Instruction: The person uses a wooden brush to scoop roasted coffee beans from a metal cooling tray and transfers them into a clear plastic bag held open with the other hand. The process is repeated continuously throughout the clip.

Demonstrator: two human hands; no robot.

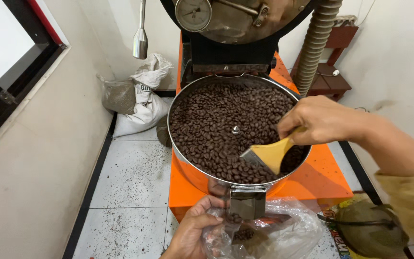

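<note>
While looking down from head height, the person's right hand (321, 120) is gripping the yellow handle of a flat brush (267, 155), fingers wrapped firmly around it, and is holding the bristle end down among dark roasted coffee beans (221, 124). The brush is slanting down and to the left, its metal ferrule touching the beans near the front right of a round steel cooling tray (180, 98). A small metal knob (235, 129) is sitting at the centre of the bean bed.

Lower in the view, the left hand (192, 232) is clutching the mouth of a clear plastic bag (283, 230), pinching the film and holding it open just beneath a small steel chute (247, 201) that is jutting from the front wall of the tray. A few beans are lying at the chute and inside the bag.

The tray is resting on an orange machine body (327, 177). Behind it, a dark roaster drum with a round dial gauge (193, 13) is rising, and a ribbed hose (315, 45) is running up on the right. A white sack (144, 103) is leaning against the wall on the white tiled floor (130, 182), which is speckled with dark flecks. A green bundle (370, 230) is lying at the lower right, beside the yellow sleeve.
</note>
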